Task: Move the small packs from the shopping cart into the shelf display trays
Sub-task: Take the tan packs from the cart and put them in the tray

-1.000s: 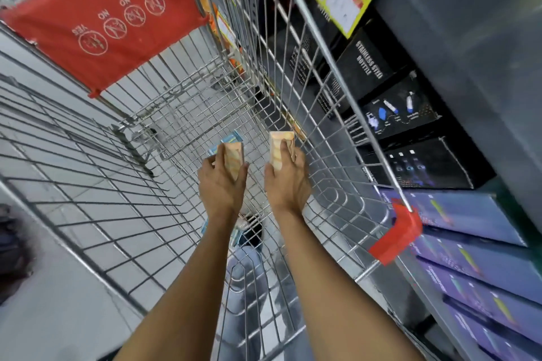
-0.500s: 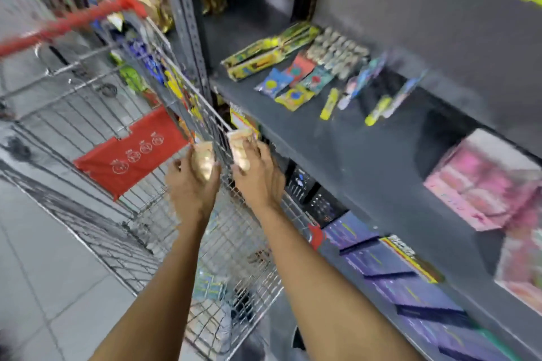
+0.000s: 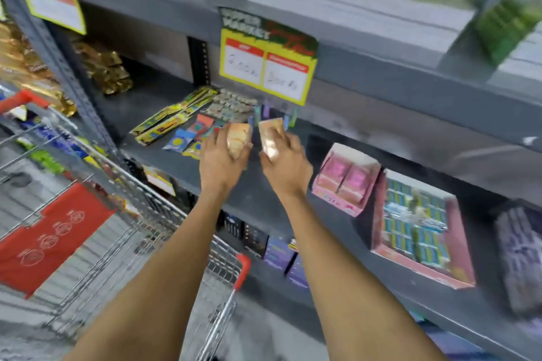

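Observation:
My left hand (image 3: 220, 161) grips a small tan pack (image 3: 237, 139), and my right hand (image 3: 286, 165) grips a second tan pack (image 3: 271, 138). Both hands are raised over the front of the dark grey shelf (image 3: 264, 193), side by side and a little apart. The wire shopping cart (image 3: 140, 214) stands at the lower left, below my arms. A small pink display tray (image 3: 344, 182) sits on the shelf just right of my right hand. A larger pink tray (image 3: 422, 228) with blue packs lies further right. The picture is blurred.
Flat colourful packets (image 3: 176, 126) lie on the shelf left of my hands. A yellow price sign (image 3: 267, 64) hangs from the upper shelf above them. Gold bags (image 3: 105, 70) sit at the back left. Stacked books (image 3: 352, 0) fill the upper shelf. Dark boxes (image 3: 255, 239) line the shelf below.
My hands have lifted the two packs out of the cart and carried them up to the shelf. The view swung from the cart's inside to the shelf.

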Demonstrator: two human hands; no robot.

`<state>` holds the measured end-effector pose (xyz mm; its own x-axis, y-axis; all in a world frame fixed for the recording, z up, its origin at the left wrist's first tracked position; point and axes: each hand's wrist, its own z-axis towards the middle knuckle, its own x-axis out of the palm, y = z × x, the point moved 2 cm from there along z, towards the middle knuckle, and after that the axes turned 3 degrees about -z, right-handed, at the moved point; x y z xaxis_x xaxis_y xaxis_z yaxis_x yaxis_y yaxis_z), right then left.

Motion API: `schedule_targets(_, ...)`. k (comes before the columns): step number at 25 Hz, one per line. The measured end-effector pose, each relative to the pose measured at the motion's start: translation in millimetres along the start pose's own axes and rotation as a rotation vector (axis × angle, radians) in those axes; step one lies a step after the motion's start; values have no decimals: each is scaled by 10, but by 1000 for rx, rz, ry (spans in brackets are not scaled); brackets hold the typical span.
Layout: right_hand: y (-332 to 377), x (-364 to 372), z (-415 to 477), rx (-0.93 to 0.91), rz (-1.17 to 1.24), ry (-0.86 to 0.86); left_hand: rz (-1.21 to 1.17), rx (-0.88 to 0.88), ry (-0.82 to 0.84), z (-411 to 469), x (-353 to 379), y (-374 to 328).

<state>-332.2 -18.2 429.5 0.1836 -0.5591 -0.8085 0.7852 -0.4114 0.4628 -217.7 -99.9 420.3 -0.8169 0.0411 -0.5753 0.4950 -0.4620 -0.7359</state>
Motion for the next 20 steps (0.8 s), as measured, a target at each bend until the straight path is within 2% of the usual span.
schedule_targets(5, -982, -473, -137, 236, -193, -103, -74, 117, 217, -146, 747, -634)
schedule_targets(8, -1285, -564, -298, 310, -267, -125, -44, 217, 343, -324, 1136, -882)
schedule_targets(13, -1500, -551, -442, 448, -153, -101, 79, 233, 379, -367, 1537, -1067)
schedule_targets(17, -1527, -543, -424, 430, -188, -64, 109, 198, 408, -262, 1752, -1079)
schedule_targets(20, -1528, -557, -467, 392, -170, -112, 28, 270, 503, -208, 1857, -1037)
